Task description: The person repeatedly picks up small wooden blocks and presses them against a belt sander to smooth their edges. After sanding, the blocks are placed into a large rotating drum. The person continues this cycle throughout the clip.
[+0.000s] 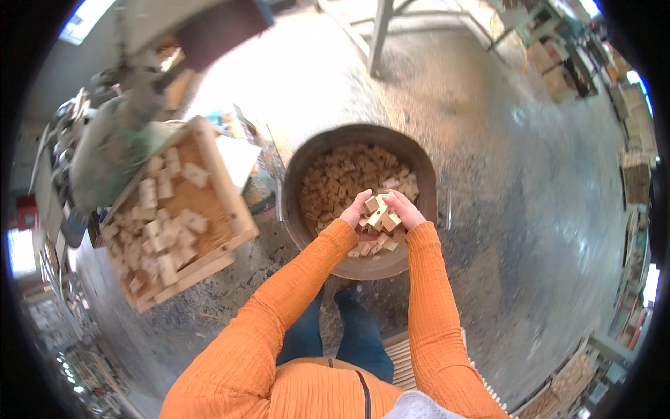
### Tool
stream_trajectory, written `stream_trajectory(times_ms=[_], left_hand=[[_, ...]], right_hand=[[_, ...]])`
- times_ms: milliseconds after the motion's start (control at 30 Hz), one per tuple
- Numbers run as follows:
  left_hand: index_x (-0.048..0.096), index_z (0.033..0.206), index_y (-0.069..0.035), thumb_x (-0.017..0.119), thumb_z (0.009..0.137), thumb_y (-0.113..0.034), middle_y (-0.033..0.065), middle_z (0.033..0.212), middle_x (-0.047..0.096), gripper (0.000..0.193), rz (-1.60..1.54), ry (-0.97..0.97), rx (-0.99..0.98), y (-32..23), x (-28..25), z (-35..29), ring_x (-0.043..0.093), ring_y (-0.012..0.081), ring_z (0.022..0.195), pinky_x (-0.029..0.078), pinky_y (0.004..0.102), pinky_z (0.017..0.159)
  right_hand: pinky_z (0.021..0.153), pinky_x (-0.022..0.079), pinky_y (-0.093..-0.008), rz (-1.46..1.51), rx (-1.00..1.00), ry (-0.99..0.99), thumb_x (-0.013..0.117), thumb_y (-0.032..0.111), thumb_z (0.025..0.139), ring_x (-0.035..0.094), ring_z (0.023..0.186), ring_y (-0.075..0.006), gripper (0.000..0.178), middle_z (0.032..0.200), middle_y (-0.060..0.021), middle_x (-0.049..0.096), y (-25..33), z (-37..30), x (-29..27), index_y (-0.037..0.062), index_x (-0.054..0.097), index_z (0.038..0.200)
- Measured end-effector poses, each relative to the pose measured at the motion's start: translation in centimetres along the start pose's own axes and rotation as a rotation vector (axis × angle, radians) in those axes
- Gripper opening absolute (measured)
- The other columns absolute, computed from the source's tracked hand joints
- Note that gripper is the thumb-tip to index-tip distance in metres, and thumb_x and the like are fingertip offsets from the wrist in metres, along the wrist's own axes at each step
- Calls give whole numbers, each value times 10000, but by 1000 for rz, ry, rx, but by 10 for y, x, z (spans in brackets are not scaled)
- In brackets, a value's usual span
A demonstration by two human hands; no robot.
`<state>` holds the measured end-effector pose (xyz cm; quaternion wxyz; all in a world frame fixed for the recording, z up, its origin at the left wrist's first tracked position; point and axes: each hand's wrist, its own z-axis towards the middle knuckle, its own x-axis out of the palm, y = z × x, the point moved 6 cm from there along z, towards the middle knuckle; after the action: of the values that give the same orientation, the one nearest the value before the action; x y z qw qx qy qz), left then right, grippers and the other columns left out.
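Note:
Cupped together, my left hand (358, 209) and my right hand (407, 210) hold a heap of small pale wooden blocks (380, 214) between them. At least one of the blocks shows a dark hole. Both hands are over the near side of a large round metal tub (289, 183). Many more wooden blocks (342, 171) lie inside the tub, around and below my hands. My lower fingers are hidden beneath the held blocks.
To the left, a shallow wooden tray (234, 209) carries loose wooden blocks, mostly toward its lower left. A greenish machine (112, 153) stands beyond it. Metal legs (379, 42) of a stand rise ahead. Boxes (558, 70) sit at the far right, and a slatted wooden surface (405, 363) is behind me.

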<state>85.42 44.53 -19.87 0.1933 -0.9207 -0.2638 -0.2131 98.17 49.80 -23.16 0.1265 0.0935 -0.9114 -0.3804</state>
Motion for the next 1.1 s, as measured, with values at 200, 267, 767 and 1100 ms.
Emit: stream_trajectory(times_ms=[200,267,767,1100], left_hand=[[461,1197,-103,491,759,-641,165,1139,494,695,-108,24,402,-121,10,-165,477,317,1074,440,517,882],[387,1265,-94,484,763,-651,176,1182,462,756,-156,-10,582,-160,-20,-229,459,341,1095,414,562,886],[540,1147,-100,649,762,-383,97,1072,585,490,417,-1148,991,-152,-420,-494,591,208,929,505,364,750],[460,1272,-143,646,733,-344,157,1370,333,605,1476,-1794,1082,-135,-320,-487,366,340,1209,241,445,1046]], right_hand=[[857,462,-383,-319,-47,176,640,387,765,493,1106,-263,727,1264,-154,464,209,-85,152,67,343,1346],[793,495,-397,-325,-81,263,662,389,742,495,1099,-280,749,1264,-158,461,256,-124,233,133,326,1360],[947,410,-324,-924,-555,776,727,244,709,513,1117,-245,628,1223,-160,529,168,-165,593,44,479,1251],[647,469,-255,-381,-668,197,617,135,791,584,701,-126,135,736,-50,613,197,-81,296,17,582,846]])
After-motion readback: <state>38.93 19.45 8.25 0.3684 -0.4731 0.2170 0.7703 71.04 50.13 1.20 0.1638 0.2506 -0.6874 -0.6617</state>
